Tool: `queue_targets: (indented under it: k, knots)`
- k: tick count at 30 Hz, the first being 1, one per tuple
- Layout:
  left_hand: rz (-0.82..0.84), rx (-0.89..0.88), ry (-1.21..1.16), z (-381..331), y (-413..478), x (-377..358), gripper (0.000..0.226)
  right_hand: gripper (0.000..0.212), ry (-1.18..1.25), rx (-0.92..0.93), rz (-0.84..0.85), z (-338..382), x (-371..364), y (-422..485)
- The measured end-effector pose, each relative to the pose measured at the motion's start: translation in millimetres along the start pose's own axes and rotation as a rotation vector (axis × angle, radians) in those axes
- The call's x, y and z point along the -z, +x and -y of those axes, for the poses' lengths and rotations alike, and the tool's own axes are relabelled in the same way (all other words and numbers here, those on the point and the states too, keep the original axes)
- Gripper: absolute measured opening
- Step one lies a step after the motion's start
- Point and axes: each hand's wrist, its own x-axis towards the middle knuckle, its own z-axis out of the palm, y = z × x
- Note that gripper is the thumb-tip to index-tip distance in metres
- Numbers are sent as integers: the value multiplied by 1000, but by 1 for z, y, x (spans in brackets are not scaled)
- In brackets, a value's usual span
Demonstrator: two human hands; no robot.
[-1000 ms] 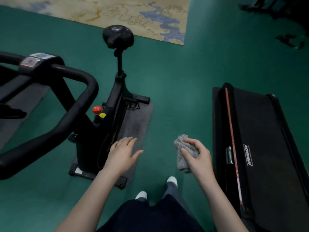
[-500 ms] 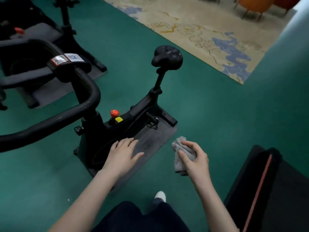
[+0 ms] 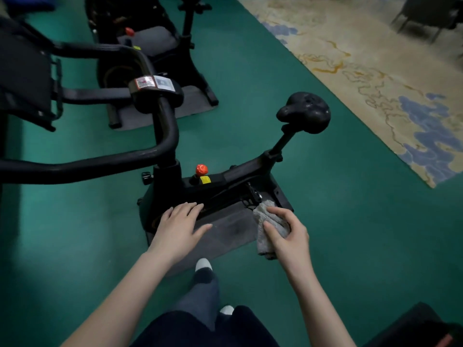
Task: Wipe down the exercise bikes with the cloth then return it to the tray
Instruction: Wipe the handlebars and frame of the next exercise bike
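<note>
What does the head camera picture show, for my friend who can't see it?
A person's right hand grips a gray cloth beside a black exercise bike, while the open left hand hovers near its frame. A second exercise bike stands behind on the green floor, by a patterned rug.

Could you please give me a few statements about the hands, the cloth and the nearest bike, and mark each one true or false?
1. The right hand grips the grey cloth. True.
2. The left hand holds a bottle. False: its fingers are straight and it holds nothing.
3. The nearest bike has a black saddle. True.
4. The knob on its frame is blue. False: it is red.
</note>
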Motion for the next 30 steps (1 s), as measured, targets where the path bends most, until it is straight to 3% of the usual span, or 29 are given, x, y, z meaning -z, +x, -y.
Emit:
queue_targets:
  k: [9,17,23,30]
  knots:
    - [-20,139,-79,35,35,11,63,29,-38,136,123,32,-40,69]
    - [-90,370,-171,77,44,17,59,27,-3,301,248,87,-84,127]
    - [-112,576,-126,99,30,25,54,27,83,488,434,149,-123,140]
    - [-228,820,-183,107,5,22,59,32,80,596,785,195,-163,162]
